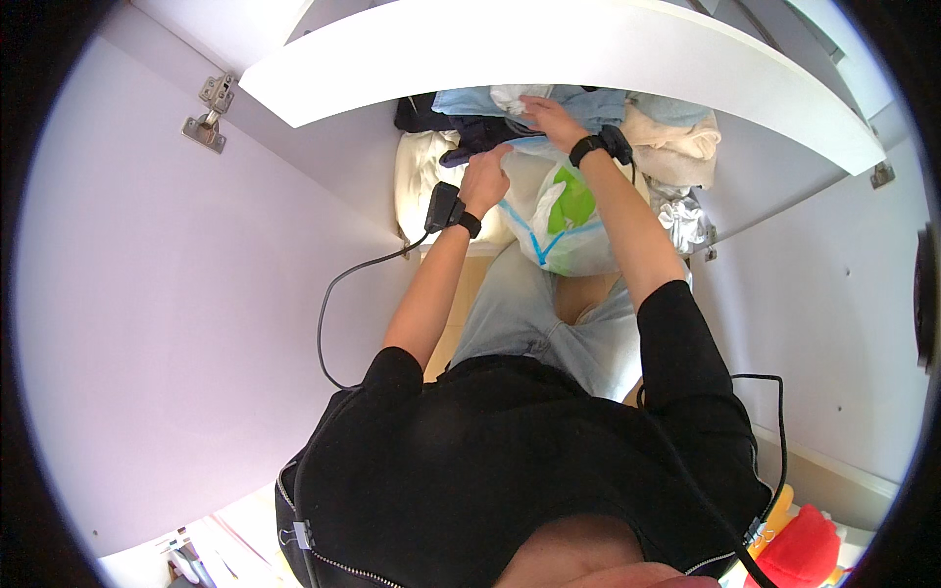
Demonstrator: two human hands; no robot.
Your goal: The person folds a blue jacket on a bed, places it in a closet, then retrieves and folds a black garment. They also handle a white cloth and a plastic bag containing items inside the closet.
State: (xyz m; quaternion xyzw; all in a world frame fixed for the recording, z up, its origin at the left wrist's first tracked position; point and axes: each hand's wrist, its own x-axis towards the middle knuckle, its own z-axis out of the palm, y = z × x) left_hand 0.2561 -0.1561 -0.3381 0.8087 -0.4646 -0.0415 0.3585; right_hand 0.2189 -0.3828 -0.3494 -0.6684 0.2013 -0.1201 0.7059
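Observation:
My left hand (485, 180) is curled at the left rim of a translucent plastic bag (526, 184) with a blue drawstring. Bright green material (573, 202) shows inside the bag, which sits above my knees at the cabinet's front. Farther in, my right hand (553, 121) reaches over the bag, its fingertips against a bundled white cloth (507, 99); whether they grip it is hidden. Light-blue denim (588, 104) lies around that cloth. Dark navy clothing (481, 132) is just beyond my left hand.
A white shelf edge (559, 44) overhangs the clothes. Open cabinet doors stand at left (184, 294) and right (809, 294), with metal hinges (209, 114). Cream bedding (423, 184) and beige folded cloth (676, 147) flank the bag. A black cable (321, 316) loops from my left wrist.

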